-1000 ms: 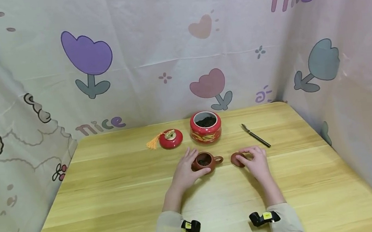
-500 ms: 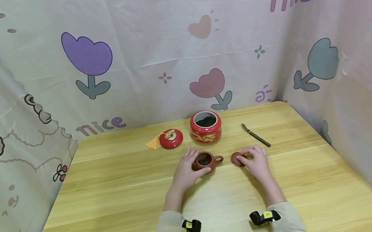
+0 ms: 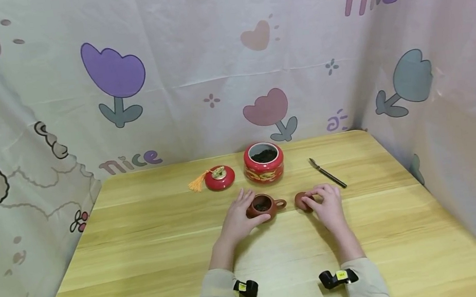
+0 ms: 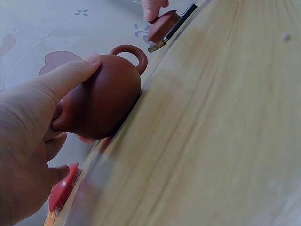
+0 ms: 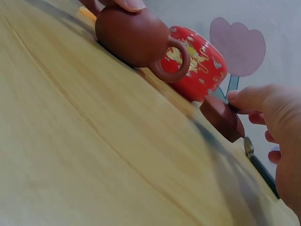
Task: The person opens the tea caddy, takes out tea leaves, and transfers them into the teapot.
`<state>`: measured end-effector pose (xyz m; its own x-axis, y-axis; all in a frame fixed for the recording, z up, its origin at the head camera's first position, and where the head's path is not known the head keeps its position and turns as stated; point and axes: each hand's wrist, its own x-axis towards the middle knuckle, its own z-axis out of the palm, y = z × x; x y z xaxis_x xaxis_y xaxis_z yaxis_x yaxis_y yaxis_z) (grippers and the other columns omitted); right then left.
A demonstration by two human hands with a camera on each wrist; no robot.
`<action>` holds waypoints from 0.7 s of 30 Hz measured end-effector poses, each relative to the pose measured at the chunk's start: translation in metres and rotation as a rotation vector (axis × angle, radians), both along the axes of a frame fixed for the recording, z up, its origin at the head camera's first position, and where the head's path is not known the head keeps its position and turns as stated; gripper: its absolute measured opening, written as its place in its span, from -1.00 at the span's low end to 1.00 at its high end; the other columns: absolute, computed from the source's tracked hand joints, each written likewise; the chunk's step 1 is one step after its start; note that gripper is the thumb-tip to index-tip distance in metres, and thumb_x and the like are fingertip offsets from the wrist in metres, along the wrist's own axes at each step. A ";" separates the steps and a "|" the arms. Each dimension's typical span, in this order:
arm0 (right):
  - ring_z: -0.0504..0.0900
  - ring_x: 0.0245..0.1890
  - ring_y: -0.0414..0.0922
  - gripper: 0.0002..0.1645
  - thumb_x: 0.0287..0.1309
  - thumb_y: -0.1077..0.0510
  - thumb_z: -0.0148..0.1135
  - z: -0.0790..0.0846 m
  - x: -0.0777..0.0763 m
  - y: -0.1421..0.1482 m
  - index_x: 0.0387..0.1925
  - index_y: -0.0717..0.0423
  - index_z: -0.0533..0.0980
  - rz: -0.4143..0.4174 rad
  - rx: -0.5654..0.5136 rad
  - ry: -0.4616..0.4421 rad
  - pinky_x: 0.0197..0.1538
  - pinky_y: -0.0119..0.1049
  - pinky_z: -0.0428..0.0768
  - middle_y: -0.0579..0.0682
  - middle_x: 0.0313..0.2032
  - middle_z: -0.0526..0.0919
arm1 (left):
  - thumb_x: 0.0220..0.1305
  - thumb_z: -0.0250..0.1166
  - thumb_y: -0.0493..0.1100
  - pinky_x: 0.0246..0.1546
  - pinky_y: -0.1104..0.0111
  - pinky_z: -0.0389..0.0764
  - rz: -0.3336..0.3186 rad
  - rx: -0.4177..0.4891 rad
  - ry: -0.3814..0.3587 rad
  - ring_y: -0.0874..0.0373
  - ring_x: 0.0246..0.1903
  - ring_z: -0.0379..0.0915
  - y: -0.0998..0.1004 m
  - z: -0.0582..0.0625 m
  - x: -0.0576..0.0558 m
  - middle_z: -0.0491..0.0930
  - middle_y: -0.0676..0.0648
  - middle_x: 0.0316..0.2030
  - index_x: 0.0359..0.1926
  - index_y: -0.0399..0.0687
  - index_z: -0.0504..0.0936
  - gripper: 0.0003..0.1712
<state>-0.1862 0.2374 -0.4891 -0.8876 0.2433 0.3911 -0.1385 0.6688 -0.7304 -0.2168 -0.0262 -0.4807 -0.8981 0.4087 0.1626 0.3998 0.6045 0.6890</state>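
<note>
My left hand holds a small brown clay teapot on the table, thumb along its near side and fingers round the spout side. The teapot is uncovered, with dark tea leaves inside and its handle pointing right. To the right of that handle, my right hand pinches the teapot's matching lid between thumb and fingers. In the right wrist view the lid is tilted and sits just above the tabletop, its shadow lying below. The lid's knob is mostly hidden by my fingers.
Behind the teapot stands an open red jar with gold decoration, filled with dark tea leaves. Its red lid with an orange tassel lies to the left. A slim dark tool with a metal tip lies at the back right.
My right hand has raised and tilted the teapot lid slightly. My left hand stays in place on the teapot.
</note>
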 end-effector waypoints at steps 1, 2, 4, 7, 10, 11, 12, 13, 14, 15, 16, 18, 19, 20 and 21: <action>0.34 -0.04 0.08 -0.78 -0.06 0.19 0.50 0.001 0.000 -0.001 -0.37 0.24 0.67 0.004 -0.001 0.008 0.05 -0.09 0.22 0.18 -0.19 0.62 | 0.09 0.38 0.29 0.46 -0.11 0.06 -0.003 0.001 0.000 -0.11 0.53 -0.12 0.000 0.000 0.000 0.19 -0.15 0.46 0.41 -0.17 0.31 -0.01; 0.34 -0.05 0.07 -0.78 -0.06 0.19 0.50 0.002 0.000 -0.002 -0.37 0.24 0.67 0.008 -0.003 0.018 0.06 -0.10 0.22 0.18 -0.20 0.62 | 0.09 0.38 0.29 0.46 -0.11 0.06 -0.004 0.001 -0.002 -0.11 0.53 -0.12 0.001 0.000 0.000 0.19 -0.15 0.46 0.41 -0.17 0.31 0.00; 0.35 -0.04 0.07 -0.79 -0.06 0.19 0.50 0.005 0.000 -0.003 -0.37 0.24 0.67 0.018 -0.009 0.041 0.06 -0.10 0.23 0.18 -0.19 0.62 | 0.10 0.38 0.29 0.45 -0.11 0.06 -0.006 0.000 -0.008 -0.11 0.53 -0.12 0.001 0.000 0.001 0.19 -0.14 0.47 0.41 -0.17 0.31 0.00; 0.35 -0.04 0.07 -0.79 -0.07 0.20 0.51 0.009 -0.001 -0.006 -0.38 0.24 0.67 0.026 -0.018 0.069 0.06 -0.11 0.22 0.18 -0.19 0.62 | 0.09 0.38 0.29 0.46 -0.11 0.05 -0.003 0.005 -0.017 -0.09 0.53 -0.13 0.002 0.000 0.001 0.19 -0.13 0.47 0.41 -0.16 0.31 -0.01; 0.35 -0.06 0.06 -0.80 -0.08 0.21 0.51 0.015 -0.003 -0.010 -0.40 0.23 0.67 0.036 -0.025 0.092 0.03 -0.13 0.22 0.17 -0.20 0.63 | 0.09 0.38 0.29 0.45 -0.12 0.06 0.002 0.009 -0.016 -0.10 0.53 -0.12 0.002 -0.001 0.001 0.20 -0.13 0.46 0.40 -0.16 0.32 -0.01; 0.35 -0.07 0.05 -0.80 -0.09 0.21 0.52 0.017 -0.004 -0.011 -0.41 0.23 0.67 0.040 -0.025 0.099 0.02 -0.14 0.22 0.17 -0.20 0.63 | 0.09 0.38 0.29 0.45 -0.13 0.07 0.003 0.011 -0.017 -0.10 0.53 -0.12 0.002 -0.001 0.001 0.20 -0.13 0.46 0.40 -0.15 0.32 -0.01; 0.34 -0.09 0.04 -0.80 -0.08 0.21 0.51 0.019 -0.005 -0.012 -0.41 0.23 0.67 0.046 -0.028 0.103 0.01 -0.15 0.22 0.17 -0.21 0.63 | 0.08 0.38 0.29 0.45 -0.13 0.07 0.003 0.012 -0.017 -0.10 0.53 -0.12 0.002 -0.001 0.000 0.20 -0.13 0.46 0.40 -0.15 0.32 0.00; 0.34 -0.10 0.03 -0.80 -0.09 0.21 0.52 0.021 -0.005 -0.014 -0.41 0.23 0.67 0.053 -0.030 0.109 0.00 -0.15 0.22 0.17 -0.21 0.63 | 0.08 0.38 0.29 0.44 -0.13 0.08 0.004 0.013 -0.018 -0.11 0.53 -0.12 0.001 -0.001 0.000 0.20 -0.13 0.46 0.40 -0.15 0.32 0.00; 0.34 -0.10 0.02 -0.80 -0.08 0.20 0.52 0.024 -0.006 -0.016 -0.41 0.23 0.67 0.057 -0.031 0.110 -0.01 -0.15 0.22 0.17 -0.21 0.63 | 0.08 0.39 0.29 0.44 -0.13 0.08 0.005 0.015 -0.019 -0.11 0.53 -0.12 0.001 -0.002 0.000 0.21 -0.13 0.46 0.40 -0.15 0.32 0.00; 0.34 -0.10 0.02 -0.80 -0.08 0.21 0.52 0.026 -0.007 -0.017 -0.40 0.23 0.67 0.063 -0.033 0.114 -0.01 -0.16 0.23 0.17 -0.21 0.63 | 0.08 0.39 0.29 0.44 -0.14 0.08 0.006 0.016 -0.019 -0.11 0.53 -0.12 0.001 -0.002 -0.001 0.21 -0.13 0.46 0.40 -0.15 0.32 0.00; 0.35 -0.10 0.02 -0.80 -0.08 0.21 0.52 0.028 -0.008 -0.019 -0.40 0.23 0.67 0.068 -0.034 0.116 -0.01 -0.16 0.23 0.17 -0.21 0.64 | 0.08 0.39 0.29 0.44 -0.14 0.08 0.006 0.017 -0.020 -0.11 0.53 -0.12 0.001 -0.002 -0.001 0.21 -0.13 0.46 0.40 -0.16 0.32 0.00; 0.34 -0.09 0.00 -0.80 -0.08 0.20 0.52 0.033 -0.010 -0.023 -0.40 0.22 0.68 0.076 -0.037 0.113 -0.01 -0.16 0.24 0.16 -0.20 0.64 | 0.08 0.39 0.29 0.44 -0.14 0.08 0.005 0.017 -0.018 -0.12 0.53 -0.12 0.001 -0.002 -0.001 0.21 -0.13 0.46 0.40 -0.16 0.32 0.00; 0.34 -0.09 0.00 -0.80 -0.08 0.20 0.52 0.035 -0.011 -0.024 -0.40 0.21 0.68 0.079 -0.038 0.113 -0.01 -0.16 0.24 0.15 -0.20 0.64 | 0.08 0.39 0.29 0.44 -0.14 0.08 0.005 0.014 -0.016 -0.12 0.53 -0.11 0.001 -0.002 -0.002 0.21 -0.13 0.46 0.40 -0.16 0.32 0.00; 0.34 -0.09 0.00 -0.81 -0.08 0.20 0.52 0.036 -0.012 -0.026 -0.40 0.20 0.68 0.084 -0.039 0.115 -0.01 -0.17 0.24 0.14 -0.20 0.64 | 0.08 0.38 0.30 0.44 -0.13 0.08 0.004 0.013 -0.013 -0.12 0.53 -0.12 0.000 -0.001 -0.002 0.21 -0.14 0.46 0.40 -0.17 0.32 0.00; 0.35 -0.09 0.01 -0.81 -0.09 0.20 0.52 0.038 -0.013 -0.028 -0.40 0.20 0.68 0.090 -0.038 0.119 -0.01 -0.17 0.24 0.14 -0.20 0.64 | 0.08 0.38 0.30 0.44 -0.13 0.07 0.003 0.010 -0.010 -0.12 0.53 -0.11 0.000 -0.001 -0.002 0.21 -0.14 0.46 0.40 -0.17 0.32 0.00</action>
